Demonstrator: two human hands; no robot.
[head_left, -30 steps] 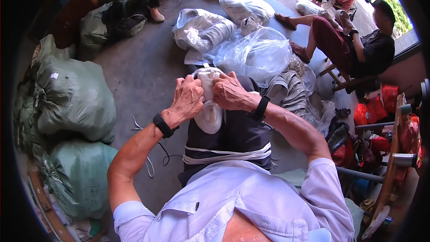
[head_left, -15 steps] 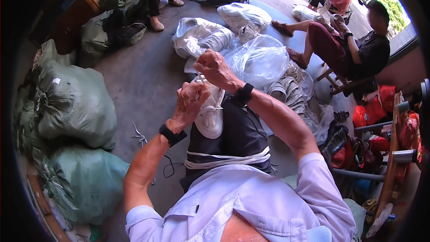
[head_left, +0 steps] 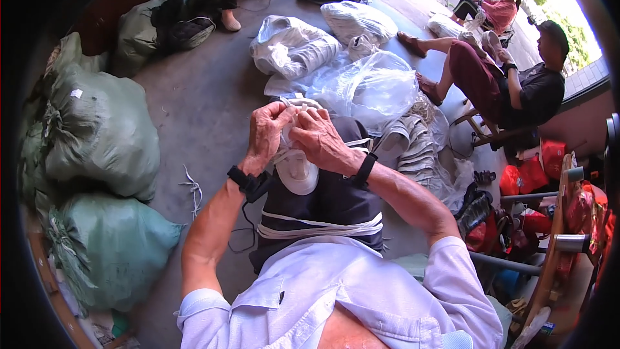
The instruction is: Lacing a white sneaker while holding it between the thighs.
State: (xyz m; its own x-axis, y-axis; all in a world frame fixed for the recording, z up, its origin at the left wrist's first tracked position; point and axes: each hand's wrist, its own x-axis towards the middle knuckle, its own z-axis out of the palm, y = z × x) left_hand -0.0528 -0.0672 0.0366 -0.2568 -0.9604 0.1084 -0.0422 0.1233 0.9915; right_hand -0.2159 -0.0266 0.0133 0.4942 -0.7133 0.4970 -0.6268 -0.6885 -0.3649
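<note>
A white lace-up shoe rests on my lap, its rounded toe toward me. My left hand is at the left of its opening, with thumb and fingers pinched together on a white shoelace. From the right, my right hand bends over the laced part, its fingers curled closed at the same lace. The fingers hide most of the eyelets and the exact grip. A loose lace end shows beside my right wrist. Across my dark-clad thighs lies a bundle of white laces.
Clear plastic bags and stacked pale shoes lie ahead. Green sacks stand at left. A seated person handles a shoe at right, near a wooden rack with red bags. Loose laces lie on the floor.
My right hand has come down from its raised lace pull to the shoe's opening. My left hand has shifted up beside it, and the two are now close together.
</note>
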